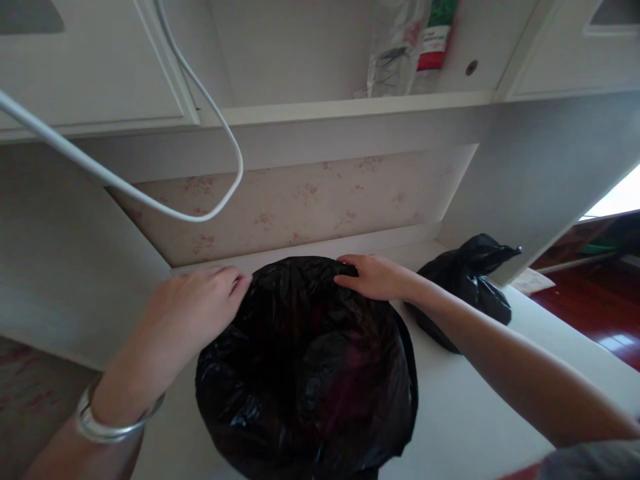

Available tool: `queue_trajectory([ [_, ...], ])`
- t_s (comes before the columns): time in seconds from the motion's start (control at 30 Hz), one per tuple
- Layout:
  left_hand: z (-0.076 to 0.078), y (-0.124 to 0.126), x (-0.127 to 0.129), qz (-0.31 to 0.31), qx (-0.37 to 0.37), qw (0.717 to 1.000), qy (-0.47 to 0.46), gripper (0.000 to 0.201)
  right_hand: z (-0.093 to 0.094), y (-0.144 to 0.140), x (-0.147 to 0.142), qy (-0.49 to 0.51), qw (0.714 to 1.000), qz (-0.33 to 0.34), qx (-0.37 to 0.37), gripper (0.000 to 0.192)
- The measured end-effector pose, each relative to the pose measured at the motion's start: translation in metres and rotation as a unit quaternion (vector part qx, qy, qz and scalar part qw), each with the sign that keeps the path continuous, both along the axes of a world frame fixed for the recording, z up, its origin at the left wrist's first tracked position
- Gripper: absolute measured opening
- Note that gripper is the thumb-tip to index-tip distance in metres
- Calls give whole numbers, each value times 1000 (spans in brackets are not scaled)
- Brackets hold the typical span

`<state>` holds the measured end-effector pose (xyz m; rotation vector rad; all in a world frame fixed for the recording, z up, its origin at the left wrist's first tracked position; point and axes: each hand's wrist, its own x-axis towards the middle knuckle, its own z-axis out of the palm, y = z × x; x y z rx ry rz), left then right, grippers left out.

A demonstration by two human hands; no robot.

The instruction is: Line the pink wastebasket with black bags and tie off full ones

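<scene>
A round bin lined with a black plastic bag [305,360] stands on a white surface below me. My left hand [193,313], with a silver bangle on the wrist, grips the bag's rim at the far left. My right hand [373,277] lies on the far right part of the rim, fingers curled over the plastic. The bag's inside is dark; I cannot tell what is in it.
A second, filled black bag [470,287] lies on the white surface [475,400] to the right. A white cable [220,120] loops down from above. A shelf [350,105] overhead carries a plastic-wrapped bottle [400,47]. Red wooden floor [595,307] shows at the right.
</scene>
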<state>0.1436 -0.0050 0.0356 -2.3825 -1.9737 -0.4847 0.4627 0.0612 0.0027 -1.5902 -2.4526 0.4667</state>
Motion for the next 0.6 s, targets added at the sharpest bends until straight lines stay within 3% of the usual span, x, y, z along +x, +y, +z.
queue_trajectory([
  [0.1, 9, 31, 40, -198, -17, 979, 35, 51, 1, 2, -11, -2, 999, 47, 17, 48],
  [0.17, 3, 56, 57, -254, -50, 965, 33, 66, 1, 6, -17, -5, 997, 79, 25, 48],
  [0.23, -7, 77, 63, -260, -77, 962, 38, 72, 1, 10, -18, -11, 994, 105, 27, 51],
  [0.33, -19, 92, 58, -251, -118, 959, 51, 51, 3, 9, -16, -22, 994, 105, 28, 53],
  [0.47, -20, 86, 41, -229, -151, 960, 54, 35, 3, -7, -10, -39, 998, 46, 27, 69],
  [0.6, -17, 72, 28, -209, -174, 961, 42, 41, 4, -15, -4, -64, 998, 20, 16, 55],
])
